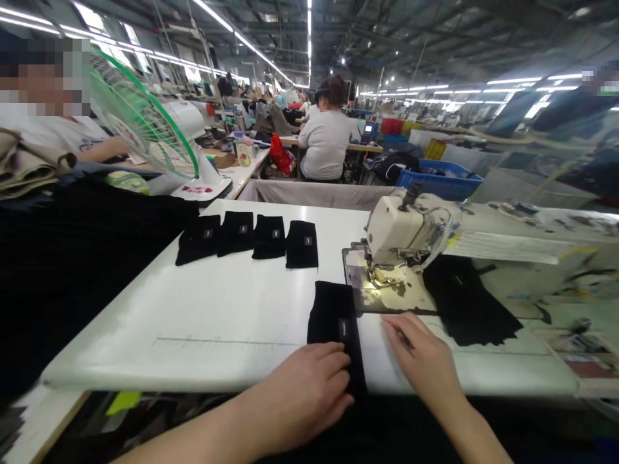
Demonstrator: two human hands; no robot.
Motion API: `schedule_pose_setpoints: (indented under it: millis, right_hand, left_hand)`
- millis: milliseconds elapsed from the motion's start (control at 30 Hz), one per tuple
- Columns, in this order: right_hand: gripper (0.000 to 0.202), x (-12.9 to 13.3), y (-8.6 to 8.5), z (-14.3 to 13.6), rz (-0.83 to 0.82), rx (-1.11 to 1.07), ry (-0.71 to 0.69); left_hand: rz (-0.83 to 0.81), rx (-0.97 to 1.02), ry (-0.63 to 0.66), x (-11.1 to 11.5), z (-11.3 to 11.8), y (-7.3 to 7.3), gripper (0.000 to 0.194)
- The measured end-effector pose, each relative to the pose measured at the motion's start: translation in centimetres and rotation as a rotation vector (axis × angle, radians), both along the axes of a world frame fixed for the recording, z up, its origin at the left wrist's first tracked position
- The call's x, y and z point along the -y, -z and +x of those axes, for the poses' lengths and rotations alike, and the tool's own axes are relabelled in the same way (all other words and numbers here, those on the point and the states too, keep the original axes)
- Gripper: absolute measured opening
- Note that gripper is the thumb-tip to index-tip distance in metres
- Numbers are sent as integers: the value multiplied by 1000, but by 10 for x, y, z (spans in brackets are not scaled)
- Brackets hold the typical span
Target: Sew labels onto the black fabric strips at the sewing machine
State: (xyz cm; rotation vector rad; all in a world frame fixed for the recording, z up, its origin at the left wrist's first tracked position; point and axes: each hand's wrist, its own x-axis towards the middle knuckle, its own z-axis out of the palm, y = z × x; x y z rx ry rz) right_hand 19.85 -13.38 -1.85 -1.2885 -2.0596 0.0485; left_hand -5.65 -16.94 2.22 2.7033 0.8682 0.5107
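A black fabric piece with a small label [331, 312] lies at the front edge of the white table, left of the sewing machine's plate. My left hand [309, 386] rests on its lower part, fingers curled over the cloth just below the label. My right hand [418, 351] is beside it, thumb and fingers brought together in front of the machine [399, 232]; what they hold, if anything, is too small to tell. Several similar labelled black pieces [302, 245] lie in a row at the back of the table. More black pieces [464, 303] lie under the machine's arm.
Black cloth [87, 258] covers the left side. A green fan [145, 116] stands at the table's back left corner, near a person at the far left. Behind the table sit another person [326, 142] and a blue crate [440, 180]. A ruler scale [217, 343] marks the tabletop.
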Motion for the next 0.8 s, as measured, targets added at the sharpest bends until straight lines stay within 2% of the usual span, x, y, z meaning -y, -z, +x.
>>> schedule_pose_setpoints:
  millis: [100,233,300,367,433,500,667,800]
  right_hand:
    - [17,-11,-5,-15,-49,33,24]
    - [30,-34,-11,-36,-145,144,96]
    - [37,-47,-10,-46,-156,174,91]
    - [34,-57,-8,-53,-158,181,69]
    - [22,-64,-4,-56,-163,178,46]
    - [14,-67,2,-54,-163,161,27]
    - [16,-60,14,-42,-159,102,19]
    - [19,-50,16,-32,-127,49,-3]
  left_hand:
    - [10,59,-38,-9,2,-4,28]
    - [51,127,-254,-62,14,-4,25]
    - [10,99,-362,-90,23,-2,26]
    - [-89,50,-411,-110,32,0,24]
    - [-207,21,-414,-123,38,2,18]
    - [-253,15,-422,-128,41,3,13]
    - [-347,50,-347,-131,37,6,4]
    - [-503,181,-229,-131,31,14,8]
